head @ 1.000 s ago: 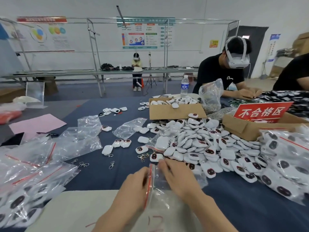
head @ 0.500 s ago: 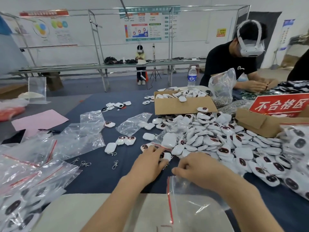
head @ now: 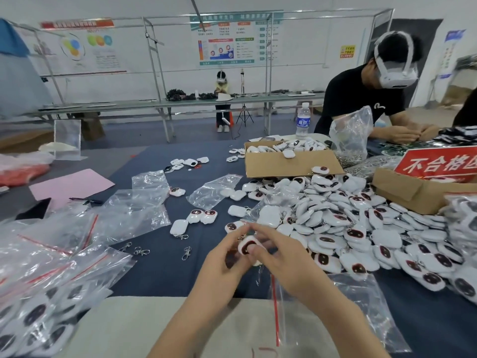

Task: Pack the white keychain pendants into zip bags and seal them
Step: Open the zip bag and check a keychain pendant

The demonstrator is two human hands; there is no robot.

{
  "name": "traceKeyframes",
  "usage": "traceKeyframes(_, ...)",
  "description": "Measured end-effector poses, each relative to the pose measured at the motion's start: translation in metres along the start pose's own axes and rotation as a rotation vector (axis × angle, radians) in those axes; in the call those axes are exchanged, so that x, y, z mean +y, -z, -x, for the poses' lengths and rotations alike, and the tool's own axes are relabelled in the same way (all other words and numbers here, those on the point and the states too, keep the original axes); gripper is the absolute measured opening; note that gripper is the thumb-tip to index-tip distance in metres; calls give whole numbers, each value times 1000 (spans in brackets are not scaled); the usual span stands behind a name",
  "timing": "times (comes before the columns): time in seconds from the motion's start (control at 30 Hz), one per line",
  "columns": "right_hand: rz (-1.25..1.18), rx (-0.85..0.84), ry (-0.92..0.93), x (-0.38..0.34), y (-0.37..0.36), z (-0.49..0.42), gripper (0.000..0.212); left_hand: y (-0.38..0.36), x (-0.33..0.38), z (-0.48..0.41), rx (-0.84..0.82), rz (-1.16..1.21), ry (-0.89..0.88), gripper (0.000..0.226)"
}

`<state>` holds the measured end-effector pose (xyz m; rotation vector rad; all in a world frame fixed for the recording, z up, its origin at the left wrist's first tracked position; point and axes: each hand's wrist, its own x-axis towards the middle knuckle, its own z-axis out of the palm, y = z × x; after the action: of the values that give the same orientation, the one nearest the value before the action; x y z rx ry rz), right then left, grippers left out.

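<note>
Head view showed the left hand point(head: 227, 264) and the right hand point(head: 281, 262) meeting at the fingertips, both pinching one white keychain pendant point(head: 247, 247), dark face up, just above the blue table cloth point(head: 167, 275). The zip bag point(head: 361, 319) lay on the near side of the hands, partly under the right forearm. Its red zip strip point(head: 275, 311) ran toward the person, so the mouth appeared to face left. On this judgement the pendant had to travel back and rightward, with the right hand nearer. The pendant pile point(head: 361, 228) lay just right of the hands. Loose clasps point(head: 186, 253) and empty bags point(head: 134, 210) lay left, with filled bags point(head: 38, 306) beyond. Only the right forearm lay over the route
</note>
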<state>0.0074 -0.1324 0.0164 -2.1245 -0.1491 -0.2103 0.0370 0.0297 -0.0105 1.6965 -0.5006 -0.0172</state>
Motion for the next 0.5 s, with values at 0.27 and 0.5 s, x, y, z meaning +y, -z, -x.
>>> traceKeyframes(0.27,-487,3,-118,5,-17,3,27,-12,-7,13,129,516,232,34)
traceKeyframes(0.5,-609,55,-154,13,-27,6,30,-12,-7,9,130,525,305,22)
